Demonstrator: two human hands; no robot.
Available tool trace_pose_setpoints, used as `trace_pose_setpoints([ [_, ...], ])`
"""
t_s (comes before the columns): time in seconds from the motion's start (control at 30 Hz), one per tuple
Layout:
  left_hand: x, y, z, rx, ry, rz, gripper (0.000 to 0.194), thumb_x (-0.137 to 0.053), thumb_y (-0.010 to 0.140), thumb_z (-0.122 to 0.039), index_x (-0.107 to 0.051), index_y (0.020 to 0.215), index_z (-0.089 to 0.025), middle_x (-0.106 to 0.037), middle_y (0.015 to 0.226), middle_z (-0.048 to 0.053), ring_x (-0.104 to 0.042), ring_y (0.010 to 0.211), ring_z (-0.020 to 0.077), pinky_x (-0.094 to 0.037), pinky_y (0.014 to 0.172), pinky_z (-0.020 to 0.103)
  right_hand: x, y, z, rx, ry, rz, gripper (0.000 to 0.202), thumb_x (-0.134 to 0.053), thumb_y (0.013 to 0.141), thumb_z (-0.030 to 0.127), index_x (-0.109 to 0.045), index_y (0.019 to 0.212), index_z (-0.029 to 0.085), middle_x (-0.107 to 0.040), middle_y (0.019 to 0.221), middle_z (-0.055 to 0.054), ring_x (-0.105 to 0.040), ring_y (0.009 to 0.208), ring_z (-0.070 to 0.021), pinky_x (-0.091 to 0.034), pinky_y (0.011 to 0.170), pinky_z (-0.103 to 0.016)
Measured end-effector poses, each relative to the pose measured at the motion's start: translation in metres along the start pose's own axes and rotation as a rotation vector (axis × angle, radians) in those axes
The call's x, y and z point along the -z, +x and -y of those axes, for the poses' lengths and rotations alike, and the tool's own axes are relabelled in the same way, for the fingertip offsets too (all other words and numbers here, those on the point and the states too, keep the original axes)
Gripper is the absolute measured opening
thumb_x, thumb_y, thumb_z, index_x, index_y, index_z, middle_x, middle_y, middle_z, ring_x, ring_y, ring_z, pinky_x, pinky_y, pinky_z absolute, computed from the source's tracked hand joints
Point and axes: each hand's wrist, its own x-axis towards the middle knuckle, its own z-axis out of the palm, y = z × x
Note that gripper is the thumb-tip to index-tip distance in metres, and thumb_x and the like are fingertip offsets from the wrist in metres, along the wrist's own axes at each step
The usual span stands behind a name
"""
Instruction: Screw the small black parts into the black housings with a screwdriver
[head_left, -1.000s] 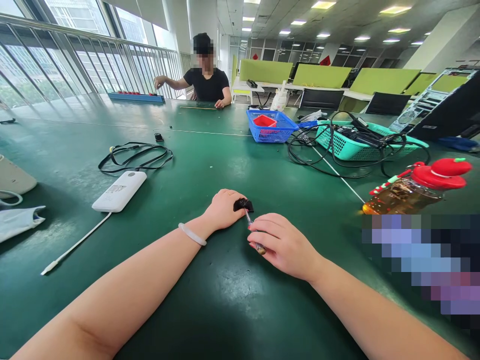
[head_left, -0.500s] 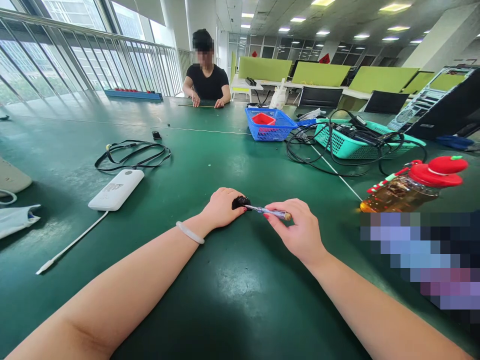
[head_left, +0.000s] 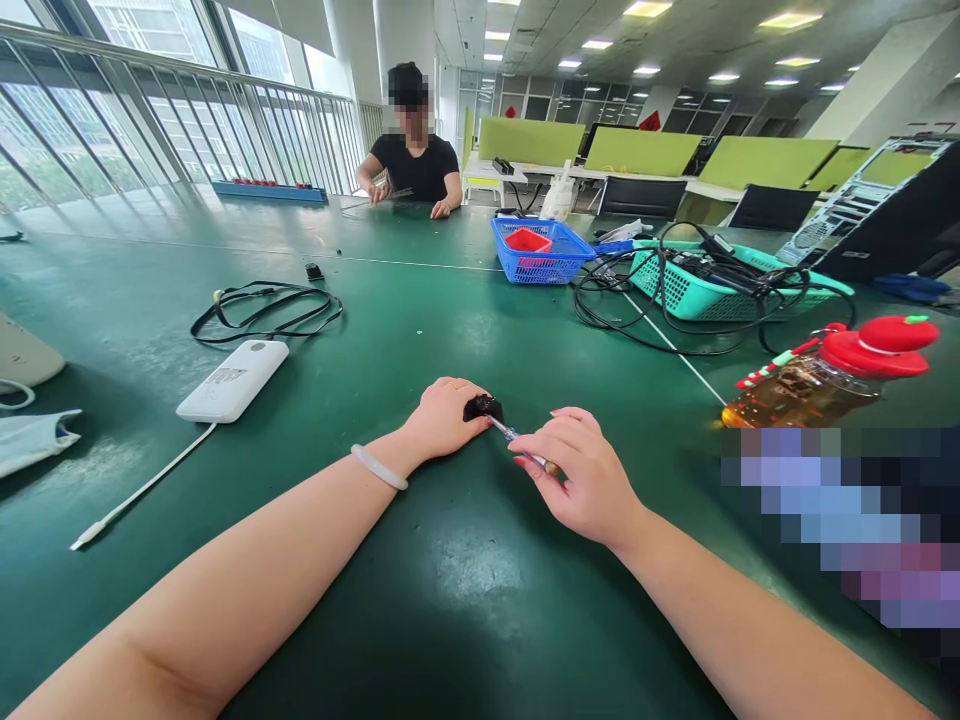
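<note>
My left hand [head_left: 448, 418], with a pale bracelet [head_left: 379, 467] on the wrist, is closed around a small black part [head_left: 484, 407] on the green tabletop [head_left: 420, 560]. What kind of part it is I cannot make out; my fingers cover its left side. Between the fingers of my right hand [head_left: 574, 465] is a screwdriver [head_left: 504, 430] with a clear purplish handle. Its thin metal shaft slants up and left, and the tip meets or lies very close to the black part's lower edge.
Left of my hands lie a white adapter [head_left: 234, 380] and a coiled black cable [head_left: 262, 310]. Farther right are a blue basket [head_left: 540, 265], a teal basket [head_left: 679, 290] of cables and a red-capped bottle [head_left: 810, 385]. A person [head_left: 416, 165] sits across the table.
My right hand has shifted slightly left and down, and the screwdriver now slants more steeply. The left hand stays put. Across the table, the person has raised a thin strip.
</note>
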Motion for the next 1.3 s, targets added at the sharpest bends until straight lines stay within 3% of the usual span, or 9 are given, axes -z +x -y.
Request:
trace_pose_setpoints([
  [0.57, 0.0016, -0.0005, -0.0019, 0.014, -0.013, 0.016, 0.030, -0.063, 0.084, -0.036, -0.067, 0.110, -0.023, -0.069, 0.119, 0.005, -0.056, 0.119, 0.0255, -0.039, 0.108, 0.042, 0.0024, 0.0023, 0.0023, 0.012, -0.042, -0.068, 0.010, -0.058, 0.087, 0.012, -0.060, 0.091, 0.022, -0.067, 0.074, 0.001, -0.056, 0.066, -0.0143, -0.047, 0.086, -0.038],
  [1.3, -0.0004, 0.0003, 0.0008, -0.012, 0.007, 0.002, 0.030, -0.062, 0.084, -0.037, -0.066, 0.110, -0.023, -0.069, 0.119, 0.005, -0.057, 0.118, 0.0251, -0.039, 0.108, 0.043, 0.0048, 0.0043, 0.0035, 0.050, -0.091, -0.042, 0.013, -0.055, 0.086, 0.012, -0.062, 0.089, 0.022, -0.065, 0.070, 0.001, -0.056, 0.066, -0.0151, -0.046, 0.086, -0.038],
])
